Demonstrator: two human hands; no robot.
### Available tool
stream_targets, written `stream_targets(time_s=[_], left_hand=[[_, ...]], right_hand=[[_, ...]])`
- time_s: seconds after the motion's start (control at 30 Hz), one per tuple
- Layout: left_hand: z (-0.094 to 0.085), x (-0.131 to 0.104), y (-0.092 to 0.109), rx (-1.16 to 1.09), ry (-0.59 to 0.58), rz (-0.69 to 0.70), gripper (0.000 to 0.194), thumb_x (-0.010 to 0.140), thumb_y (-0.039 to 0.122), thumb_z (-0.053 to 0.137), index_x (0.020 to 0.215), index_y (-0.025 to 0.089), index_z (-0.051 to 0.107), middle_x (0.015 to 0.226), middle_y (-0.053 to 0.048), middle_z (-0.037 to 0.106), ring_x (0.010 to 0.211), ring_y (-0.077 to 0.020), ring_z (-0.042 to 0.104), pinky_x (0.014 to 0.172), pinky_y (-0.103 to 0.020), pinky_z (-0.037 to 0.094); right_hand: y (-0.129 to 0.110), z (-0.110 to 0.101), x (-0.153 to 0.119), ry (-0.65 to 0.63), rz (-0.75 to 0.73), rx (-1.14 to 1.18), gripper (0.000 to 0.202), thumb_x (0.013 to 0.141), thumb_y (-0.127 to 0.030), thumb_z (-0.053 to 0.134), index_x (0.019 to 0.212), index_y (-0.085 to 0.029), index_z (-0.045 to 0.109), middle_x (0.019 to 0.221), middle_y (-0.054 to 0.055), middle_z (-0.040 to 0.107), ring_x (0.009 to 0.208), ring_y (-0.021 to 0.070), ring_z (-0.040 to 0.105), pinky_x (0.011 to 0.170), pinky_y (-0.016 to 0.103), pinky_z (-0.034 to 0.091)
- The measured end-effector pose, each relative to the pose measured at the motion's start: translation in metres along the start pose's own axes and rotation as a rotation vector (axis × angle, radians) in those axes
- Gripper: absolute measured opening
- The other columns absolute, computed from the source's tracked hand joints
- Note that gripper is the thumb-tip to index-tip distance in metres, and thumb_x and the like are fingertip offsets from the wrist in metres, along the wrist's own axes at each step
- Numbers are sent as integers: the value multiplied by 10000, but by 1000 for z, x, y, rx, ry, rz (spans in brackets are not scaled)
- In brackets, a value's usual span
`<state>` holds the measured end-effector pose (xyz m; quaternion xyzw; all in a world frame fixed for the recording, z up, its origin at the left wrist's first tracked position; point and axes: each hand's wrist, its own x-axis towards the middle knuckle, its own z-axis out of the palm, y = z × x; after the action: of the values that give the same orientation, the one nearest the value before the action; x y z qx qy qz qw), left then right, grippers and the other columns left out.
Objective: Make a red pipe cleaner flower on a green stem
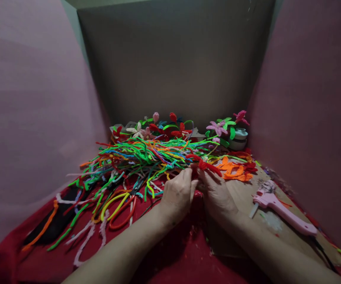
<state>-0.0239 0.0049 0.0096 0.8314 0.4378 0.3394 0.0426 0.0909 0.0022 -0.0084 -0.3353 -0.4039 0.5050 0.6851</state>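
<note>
My left hand [178,193] and my right hand [218,193] meet near the middle of the view, fingertips almost touching. Both are closed on a red fuzzy piece [207,166], whose loose ends stick out above and to the right of my right fingers. The part between the fingertips is hidden. Just beyond the hands lies a big heap of coloured pipe cleaners [149,152], mostly green. Orange fuzzy pieces [235,170] lie right of my right hand.
Scissors [122,205] with yellow and red handles lie left on the red cloth [179,252]. A pink glue gun [285,213] rests on cardboard [243,197] at the right. Fuzzy flowers [217,127] stand behind the heap. Pink walls [25,98] rise on both sides.
</note>
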Motion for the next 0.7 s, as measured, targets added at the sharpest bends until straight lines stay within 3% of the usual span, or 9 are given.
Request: stream_targets(time_s=[0.13, 0.27, 0.5, 0.7], left_hand=[[1, 0, -1, 392, 6, 117, 169, 900, 190, 332, 860, 157, 493, 757, -66, 601, 672, -192, 594, 555, -273, 409], [1, 1, -4, 454, 25, 166, 159, 882, 136, 335, 818, 168, 478, 698, -43, 585, 606, -177, 577, 519, -268, 384], [-1, 0, -7, 139, 83, 111, 198, 884, 149, 324, 787, 168, 496, 671, -29, 585, 584, -145, 564, 528, -242, 370], [-3, 2, 1, -410, 107, -124, 172, 850, 189, 419, 867, 171, 589, 716, -18, 626, 643, -127, 576, 622, -220, 421]], right_hand=[[5, 2, -2, 15, -12, 3, 169, 752, -323, 647, 878, -214, 674, 864, 34, 668, 797, 187, 600, 709, 309, 481], [3, 6, -5, 19, 5, 0, 136, 766, -332, 633, 816, -208, 661, 757, 1, 639, 700, 154, 573, 693, 296, 457], [-3, 8, -6, -116, -70, -129, 240, 817, -375, 572, 928, -186, 669, 761, 13, 637, 651, 149, 525, 656, 288, 426], [-5, 10, -2, -123, -85, -52, 223, 786, -357, 619, 941, -209, 681, 853, 21, 673, 793, 175, 577, 765, 317, 445]])
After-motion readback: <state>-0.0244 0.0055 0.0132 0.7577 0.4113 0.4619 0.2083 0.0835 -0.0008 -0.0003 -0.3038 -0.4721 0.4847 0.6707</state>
